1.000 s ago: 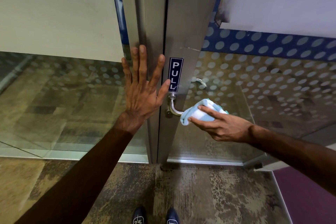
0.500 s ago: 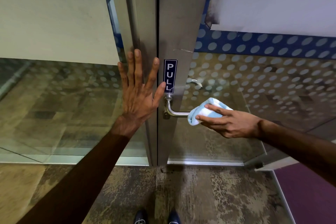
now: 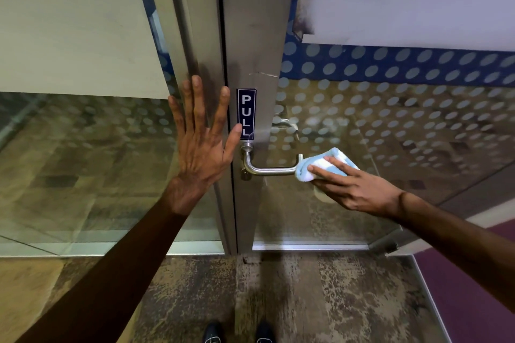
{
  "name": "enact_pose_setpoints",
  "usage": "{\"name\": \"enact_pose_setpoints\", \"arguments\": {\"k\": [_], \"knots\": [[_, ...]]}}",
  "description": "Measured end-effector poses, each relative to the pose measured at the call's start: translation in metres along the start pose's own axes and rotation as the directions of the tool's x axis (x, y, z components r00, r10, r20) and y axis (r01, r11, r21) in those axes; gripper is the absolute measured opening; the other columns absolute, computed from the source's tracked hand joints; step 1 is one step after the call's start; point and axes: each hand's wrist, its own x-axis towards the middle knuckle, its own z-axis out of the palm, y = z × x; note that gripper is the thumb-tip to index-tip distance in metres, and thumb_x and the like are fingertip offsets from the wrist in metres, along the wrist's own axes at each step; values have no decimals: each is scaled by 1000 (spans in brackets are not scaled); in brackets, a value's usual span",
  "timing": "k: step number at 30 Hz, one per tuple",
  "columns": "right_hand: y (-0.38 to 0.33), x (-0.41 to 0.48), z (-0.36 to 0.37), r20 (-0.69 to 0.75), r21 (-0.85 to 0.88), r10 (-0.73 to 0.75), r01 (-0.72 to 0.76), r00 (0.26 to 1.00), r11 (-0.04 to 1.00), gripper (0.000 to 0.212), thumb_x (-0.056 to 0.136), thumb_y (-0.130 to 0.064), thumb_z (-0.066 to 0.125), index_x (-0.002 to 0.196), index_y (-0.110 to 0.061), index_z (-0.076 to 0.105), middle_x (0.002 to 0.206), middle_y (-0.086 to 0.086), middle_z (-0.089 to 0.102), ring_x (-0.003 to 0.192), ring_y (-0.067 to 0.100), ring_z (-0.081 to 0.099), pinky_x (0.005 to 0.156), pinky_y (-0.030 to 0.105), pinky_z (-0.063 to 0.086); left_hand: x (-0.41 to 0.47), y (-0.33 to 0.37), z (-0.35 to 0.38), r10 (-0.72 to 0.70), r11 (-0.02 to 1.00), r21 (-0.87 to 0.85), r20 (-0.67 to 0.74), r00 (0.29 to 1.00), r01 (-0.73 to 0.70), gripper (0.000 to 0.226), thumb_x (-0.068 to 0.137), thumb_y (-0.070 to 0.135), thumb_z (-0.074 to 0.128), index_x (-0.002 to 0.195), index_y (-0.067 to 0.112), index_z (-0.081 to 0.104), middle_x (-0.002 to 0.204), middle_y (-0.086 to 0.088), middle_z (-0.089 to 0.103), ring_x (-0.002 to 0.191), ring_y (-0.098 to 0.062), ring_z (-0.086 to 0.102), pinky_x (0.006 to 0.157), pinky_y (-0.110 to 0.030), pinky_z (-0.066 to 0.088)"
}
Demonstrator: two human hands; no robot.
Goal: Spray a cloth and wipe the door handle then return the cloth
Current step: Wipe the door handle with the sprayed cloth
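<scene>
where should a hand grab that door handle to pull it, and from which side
Grip the straight horizontal bar of the door handle, between its pivot near the PULL sign and the upturned free end. Come from the front and above, fingers wrapping over the bar. It stands off the door, leaving room behind. The right hand with the cloth now covers the free end.

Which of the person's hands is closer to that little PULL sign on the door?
Left. The left hand lies flat beside the PULL sign, thumb tip at its edge. The right hand holds the cloth at the handle's far end.
</scene>
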Motion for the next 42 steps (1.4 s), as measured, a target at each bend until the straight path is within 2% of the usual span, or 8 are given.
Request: {"name": "enact_pose_setpoints", "arguments": {"k": [5, 9, 15, 21, 29, 34, 37, 42], "knots": [[-16, -8, -5, 49, 249, 242, -246, 969, 937, 43, 93, -2, 44, 133, 3, 61, 151, 17, 51, 152, 43, 19, 119, 61, 26, 0, 3, 0, -4, 1000, -4, 12, 1000, 4, 78, 108, 55, 36, 161, 34, -17, 162, 4, -44, 155, -21, -30, 126, -59, -8], [-37, -9, -15, 108, 707, 645, -515, 756, 484, 54, 79, -1, 70, 132, -4, 65, 154, 8, 51, 153, 37, 26, 117, 52, 36, 1, 5, 0, 2, 1000, -1, 14, 1000, -2, 76, 108, 54, 37, 162, 28, -10, 163, 4, -44, 155, -21, -30, 126, -61, -6], [-68, 8, -46, 415, 897, 856, -298, 309, -327, 63, 70, 3, 86, 129, -12, 69, 145, 0, 61, 140, 16, 50, 116, 46, 42, 3, 10, -4, -24, 1000, -10, 0, 1000, 24, 73, 109, 52, 39, 161, 14, 5, 170, -16, -15, 156, -31, -16, 126, -60, -7], [-76, 15, -65, 664, 730, 736, 98, 132, -677, 53, 69, -10, 81, 121, -10, 70, 119, 8, 73, 106, 23, 69, 94, 42, 53, 3, 18, -16, -16, 999, -40, -21, 1000, 15, 75, 109, 49, 39, 164, 21, -4, 170, -19, -8, 155, -34, -9, 127, -59, -8], [-78, 23, -103, 740, 57, 533, 753, 409, -656, 54, 67, -21, 86, 117, -13, 69, 113, 10, 74, 108, 26, 70, 101, 48, 55, -29, 86, -69, -172, 840, -509, 84, 982, 191, 62, 103, 32, 45, 152, -5, 38, 166, -30, 22, 159, -32, 21, 131, -38, 18], [-83, 30, -117, 699, -108, 528, 802, 481, -588, 37, 72, -28, 77, 106, -15, 76, 116, 7, 73, 115, 25, 66, 110, 46, 47, -66, 133, -91, -282, 327, -595, 680, 677, 734, 70, 88, 54, 65, 150, 27, 47, 145, 5, 60, 130, -5, 60, 109, -31, 49], [-87, 40, -124, 676, -178, 494, 772, 547, -611, 56, 80, -30, 74, 131, -11, 64, 149, 14, 52, 145, 37, 40, 123, 56, 24, -77, 151, -91, -187, -10, -471, 867, 461, 882, 43, 87, 21, 69, 128, 25, 57, 97, 18, 80, 89, 8, 73, 72, -10, 55], [-97, 51, -133, 651, -173, 414, 656, 636, -735, 54, 71, -31, 83, 119, -8, 73, 128, 17, 67, 125, 33, 59, 115, 53, 39, -111, 144, -106, -345, -139, -496, 836, 428, 857, 50, 80, 5, 81, 125, 14, 62, 107, -6, 82, 98, -23, 79, 73, -26, 63]]}}
